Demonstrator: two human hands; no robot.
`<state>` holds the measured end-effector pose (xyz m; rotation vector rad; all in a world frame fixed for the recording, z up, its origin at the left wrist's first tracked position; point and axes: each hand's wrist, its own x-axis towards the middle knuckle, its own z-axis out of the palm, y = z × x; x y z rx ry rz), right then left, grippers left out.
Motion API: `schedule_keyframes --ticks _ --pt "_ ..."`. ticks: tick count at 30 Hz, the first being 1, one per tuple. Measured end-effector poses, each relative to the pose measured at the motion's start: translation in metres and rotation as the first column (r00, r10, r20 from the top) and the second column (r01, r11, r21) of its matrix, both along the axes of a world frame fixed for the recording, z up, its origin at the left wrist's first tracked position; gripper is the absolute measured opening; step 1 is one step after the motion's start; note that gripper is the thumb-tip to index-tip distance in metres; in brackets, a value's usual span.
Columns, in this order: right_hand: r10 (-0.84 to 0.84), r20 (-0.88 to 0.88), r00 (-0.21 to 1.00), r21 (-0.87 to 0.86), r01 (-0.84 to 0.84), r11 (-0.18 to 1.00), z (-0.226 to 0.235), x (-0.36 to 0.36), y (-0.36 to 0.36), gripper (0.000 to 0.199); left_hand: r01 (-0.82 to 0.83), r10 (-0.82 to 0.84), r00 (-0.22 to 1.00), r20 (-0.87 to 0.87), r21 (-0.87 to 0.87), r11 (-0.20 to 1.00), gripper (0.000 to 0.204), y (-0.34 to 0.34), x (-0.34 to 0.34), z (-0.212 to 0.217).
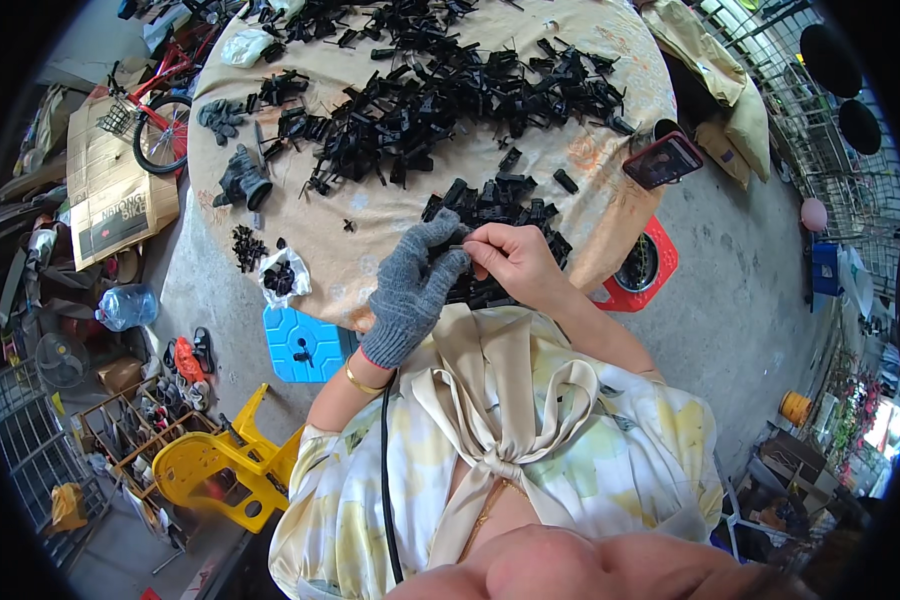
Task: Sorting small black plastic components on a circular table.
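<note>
My left hand (pixel 413 285), in a grey knitted glove, is closed near the table's front edge. A small black plastic part, mostly hidden by the fingers, is held there. My bare right hand (pixel 520 262) meets it from the right, with thumb and forefinger pinched together at the same spot; what exactly they grip is too small to make out. Just beyond and beneath both hands lies a near pile of black plastic parts (pixel 505 205). A much larger heap of black clip-like parts (pixel 400 125) with thin stems spreads over the far tablecloth (pixel 340 255).
Two grey gloves (pixel 242 180) lie at the table's left, near a white bag of small black pieces (pixel 284 278). A phone (pixel 662 160) stands at the right edge. Around the table are a blue stool (pixel 300 345), a red stool (pixel 660 262) and a yellow chair (pixel 220 465).
</note>
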<state>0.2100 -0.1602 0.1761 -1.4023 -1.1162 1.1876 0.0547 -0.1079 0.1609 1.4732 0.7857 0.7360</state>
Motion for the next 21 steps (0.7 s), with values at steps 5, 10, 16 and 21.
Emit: schedule_keyframes --ticks 5,10,16,21 --pt "0.018 -0.190 0.982 -0.137 -0.045 0.990 -0.011 0.002 0.004 0.012 0.038 0.048 0.983 -0.179 0.448 0.893 0.025 0.004 -0.001 0.005" --pt "-0.022 -0.345 0.938 -0.157 -0.034 0.987 -0.020 0.000 -0.001 0.010 0.070 -0.056 0.995 -0.088 0.170 0.983 0.033 0.002 0.001 0.001" --pt "-0.057 0.212 0.976 0.360 -0.023 0.933 -0.017 0.012 -0.001 0.017 0.259 0.159 0.849 0.503 -0.660 0.706 0.040 0.021 0.001 0.001" --pt "-0.008 -0.001 1.000 0.250 0.008 0.968 -0.005 0.010 -0.002 0.019 0.288 -0.033 0.926 0.377 -0.646 0.707 0.047 0.017 -0.004 0.004"
